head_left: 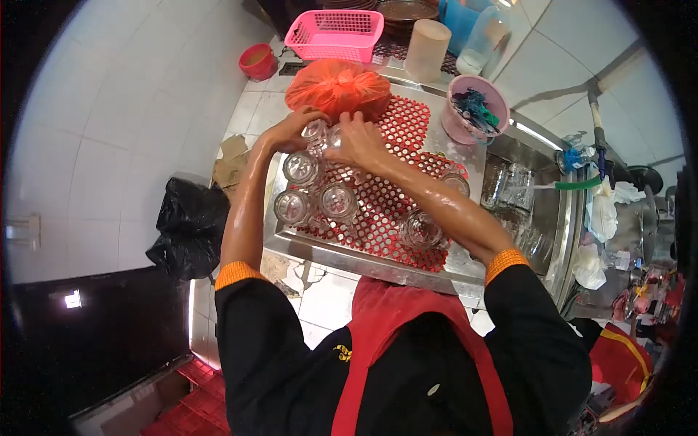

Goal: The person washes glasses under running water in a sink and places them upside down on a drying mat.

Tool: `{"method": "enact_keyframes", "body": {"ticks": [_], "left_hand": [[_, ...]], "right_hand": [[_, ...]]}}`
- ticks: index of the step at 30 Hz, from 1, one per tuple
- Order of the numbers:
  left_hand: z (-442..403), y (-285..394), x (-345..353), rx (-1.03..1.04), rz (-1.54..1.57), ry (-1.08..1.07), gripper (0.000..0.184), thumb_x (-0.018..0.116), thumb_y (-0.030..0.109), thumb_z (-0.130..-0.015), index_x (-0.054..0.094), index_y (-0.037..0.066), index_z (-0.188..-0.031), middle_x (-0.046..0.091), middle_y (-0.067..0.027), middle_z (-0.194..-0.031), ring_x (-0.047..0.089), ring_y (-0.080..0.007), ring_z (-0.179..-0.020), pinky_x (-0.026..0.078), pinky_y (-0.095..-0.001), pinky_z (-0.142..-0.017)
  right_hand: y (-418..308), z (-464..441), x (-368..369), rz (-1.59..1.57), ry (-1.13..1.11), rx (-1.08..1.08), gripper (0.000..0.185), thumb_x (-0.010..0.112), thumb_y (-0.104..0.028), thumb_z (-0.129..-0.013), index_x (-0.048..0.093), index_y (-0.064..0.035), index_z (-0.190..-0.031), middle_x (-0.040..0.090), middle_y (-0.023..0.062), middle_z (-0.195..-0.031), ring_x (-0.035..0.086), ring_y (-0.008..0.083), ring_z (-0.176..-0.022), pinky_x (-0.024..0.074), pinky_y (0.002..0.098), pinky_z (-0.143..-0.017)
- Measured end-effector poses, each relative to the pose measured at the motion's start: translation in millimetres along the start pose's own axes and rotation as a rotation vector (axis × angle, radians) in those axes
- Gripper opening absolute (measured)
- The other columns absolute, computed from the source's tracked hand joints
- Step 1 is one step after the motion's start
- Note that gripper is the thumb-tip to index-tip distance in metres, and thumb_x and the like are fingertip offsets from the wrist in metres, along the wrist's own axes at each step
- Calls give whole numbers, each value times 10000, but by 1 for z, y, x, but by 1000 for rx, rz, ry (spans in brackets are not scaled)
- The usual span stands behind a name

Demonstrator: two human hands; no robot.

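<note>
Clear glass mugs stand upside down on a red perforated mat (378,200) over the metal drainboard. My left hand (291,131) curls closed round one glass mug (314,131) at the far left of the group. Right beside it, my right hand (358,143) is closed on a second glass mug (334,136), which its fingers partly hide. Nearer to me are a mug (300,168), another mug (292,208) and a third mug (338,200). Under my right forearm lies a further mug (422,229). A knotted orange plastic bag (337,81) sits just beyond both hands.
To the right, a metal sink (558,251) contains several glass mugs (509,185); a green hose end (579,184) reaches over it. A pink bucket (458,125) with scrubbing pads, a pink basket (356,51) and a beige container (427,52) stand behind. Black bags (190,225) are at left.
</note>
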State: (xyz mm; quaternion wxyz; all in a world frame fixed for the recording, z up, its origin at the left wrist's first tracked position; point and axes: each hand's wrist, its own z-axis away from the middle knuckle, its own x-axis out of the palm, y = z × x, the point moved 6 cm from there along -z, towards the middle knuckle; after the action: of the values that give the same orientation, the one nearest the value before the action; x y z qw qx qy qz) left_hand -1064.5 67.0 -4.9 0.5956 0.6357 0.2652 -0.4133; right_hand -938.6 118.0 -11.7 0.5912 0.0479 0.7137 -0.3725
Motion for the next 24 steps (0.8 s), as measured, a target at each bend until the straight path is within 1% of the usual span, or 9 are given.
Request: {"method": "enact_keyframes", "body": {"ticks": [5, 7, 8, 12, 13, 15, 17, 20, 24], "left_hand": [[21, 21, -4, -229, -74, 262, 614, 663, 38, -653, 501, 125, -1239, 443, -189, -1298, 378, -368, -1250, 331, -438, -1018], [42, 72, -5, -164, -119, 283, 634, 693, 103, -691, 474, 148, -1285, 434, -209, -1302, 395, -379, -1235, 336, -454, -1015], [51, 99, 3, -125, -158, 147, 648, 705, 121, -694, 458, 154, -1292, 422, -204, -1312, 409, -376, -1223, 346, -454, -1010], [72, 144, 55, -9, -269, -75, 739, 734, 101, -642, 413, 169, -1305, 390, -190, -1323, 452, -373, -1172, 430, -439, -939], [70, 140, 69, -26, -275, -71, 739, 734, 101, -642, 413, 169, -1305, 390, -190, -1323, 452, -373, -1172, 430, -439, -939], [64, 124, 89, -93, -345, -48, 785, 739, 63, -575, 417, 167, -1283, 405, -167, -1280, 472, -368, -1117, 489, -430, -866], [60, 123, 89, -124, -344, -72, 776, 732, 52, -560, 429, 163, -1265, 425, -159, -1233, 480, -360, -1088, 509, -422, -823], [65, 139, 87, -87, -361, -16, 735, 721, 42, -547, 456, 156, -1223, 452, -142, -1154, 490, -346, -1037, 531, -410, -767], [88, 183, 65, -65, -310, 70, 664, 723, 58, -546, 496, 143, -1164, 460, -127, -1092, 488, -334, -1014, 520, -413, -755]], "right_hand": [[13, 22, -20, -73, 2, -135, 742, 723, -467, -674, 456, 21, -1165, 536, 240, -1072, 563, 412, -979, 464, 444, -855], [37, 44, -65, -91, -58, -234, 605, 682, -346, -754, 463, -36, -1224, 559, 186, -1106, 543, 338, -1045, 433, 410, -906], [57, 62, -81, -74, -98, -339, 606, 700, -309, -731, 473, -32, -1219, 537, 191, -1145, 518, 344, -1081, 415, 406, -935], [105, 142, -86, 207, -750, -295, 717, 790, -160, -586, 474, -100, -1227, 418, 173, -1287, 404, 365, -1195, 368, 421, -998], [114, 155, -76, 207, -751, -314, 717, 790, -160, -586, 474, -100, -1227, 418, 173, -1287, 404, 365, -1195, 368, 421, -998], [126, 158, -64, 205, -348, -372, 776, 812, -140, -523, 472, -132, -1220, 399, 160, -1292, 391, 370, -1193, 379, 431, -991], [117, 150, -67, 246, -330, -420, 741, 820, -168, -504, 507, -121, -1174, 477, 143, -1207, 458, 359, -1137, 428, 427, -931], [110, 135, -85, 257, -368, -246, 595, 766, -291, -541, 573, -108, -1074, 596, 130, -977, 597, 358, -901, 492, 435, -777], [119, 104, -96, 200, -282, -161, 569, 670, -412, -625, 557, -124, -1102, 590, 147, -1045, 595, 348, -902, 475, 447, -776]]}}
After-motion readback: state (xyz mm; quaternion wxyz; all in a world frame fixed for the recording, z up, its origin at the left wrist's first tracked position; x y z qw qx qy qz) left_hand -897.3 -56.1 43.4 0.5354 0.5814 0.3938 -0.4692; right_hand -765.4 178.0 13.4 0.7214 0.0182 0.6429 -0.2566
